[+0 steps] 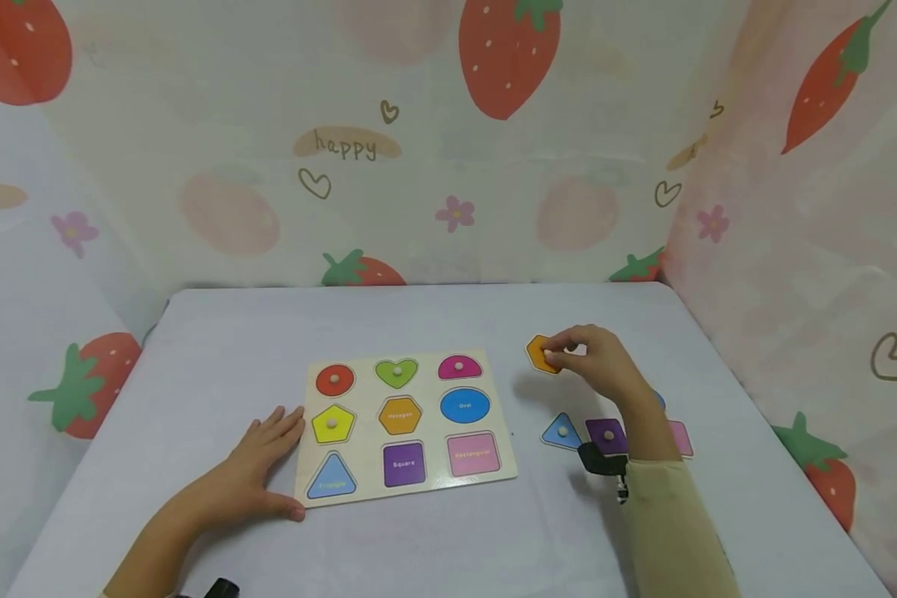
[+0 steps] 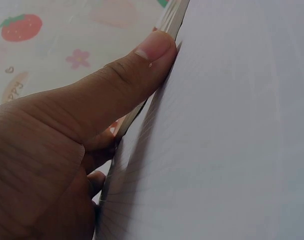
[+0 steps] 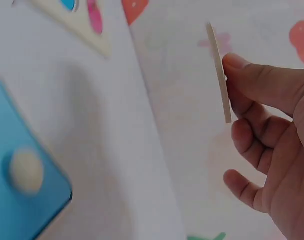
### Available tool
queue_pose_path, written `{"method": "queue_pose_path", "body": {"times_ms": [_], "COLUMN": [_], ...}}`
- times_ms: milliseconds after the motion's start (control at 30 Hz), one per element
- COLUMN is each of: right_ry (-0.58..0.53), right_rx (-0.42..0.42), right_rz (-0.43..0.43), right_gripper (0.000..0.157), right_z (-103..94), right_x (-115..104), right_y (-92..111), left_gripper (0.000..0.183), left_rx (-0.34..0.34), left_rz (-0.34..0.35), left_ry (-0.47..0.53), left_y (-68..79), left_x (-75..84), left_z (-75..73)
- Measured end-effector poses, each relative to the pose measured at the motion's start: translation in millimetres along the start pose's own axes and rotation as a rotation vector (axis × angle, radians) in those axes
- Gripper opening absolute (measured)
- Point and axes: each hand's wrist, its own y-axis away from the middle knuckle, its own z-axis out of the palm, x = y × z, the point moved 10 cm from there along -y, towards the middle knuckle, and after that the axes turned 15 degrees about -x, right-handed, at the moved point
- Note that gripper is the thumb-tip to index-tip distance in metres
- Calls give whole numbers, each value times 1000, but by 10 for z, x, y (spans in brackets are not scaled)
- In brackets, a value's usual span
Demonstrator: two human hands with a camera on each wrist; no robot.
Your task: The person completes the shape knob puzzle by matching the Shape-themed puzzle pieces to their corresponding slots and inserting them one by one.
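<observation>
A pale wooden shape puzzle board (image 1: 435,448) lies flat on the table. Knobbed red circle, green heart, magenta half-circle and yellow pentagon pieces sit in its top and left slots; the hexagon, oval, triangle, square and rectangle slots show printed words. My left hand (image 1: 250,465) rests at the board's left edge, thumb and fingers spread along it; the left wrist view shows the thumb (image 2: 126,75) against that edge. Right of the board, my right hand (image 1: 601,361) pinches an orange hexagon puzzle piece (image 1: 538,355) above the table, seen edge-on and tilted upright in the right wrist view.
Below the right forearm lie a blue triangle piece (image 1: 561,432), a purple square piece (image 1: 605,435) and a pink piece (image 1: 682,438). A blue piece (image 1: 659,401) is mostly hidden by the wrist. Strawberry-print cloth (image 1: 456,166) hangs behind the white table (image 1: 419,548).
</observation>
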Motion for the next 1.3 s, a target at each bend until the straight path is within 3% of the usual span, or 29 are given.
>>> {"method": "queue_pose_path", "body": {"times_ms": [300, 667, 1000, 1300], "right_ry": [19, 38, 30, 31], "right_rx": [-2, -51, -110, -142], "right_rz": [-66, -168, -244, -265], "right_gripper": [16, 15, 14, 14], "right_z": [265, 644, 990, 1218], "right_x": [-617, -1157, -1453, -1525], "right_y": [-107, -256, -397, -480], "left_gripper": [131, 131, 131, 133], "left_rx": [-16, -11, -3, -17], "left_rz": [-18, -13, -17, -25], "left_ry": [11, 13, 2, -2], "left_y": [4, 38, 31, -1], "left_x": [-10, -11, -21, -45], "left_z": [4, 12, 3, 19]}}
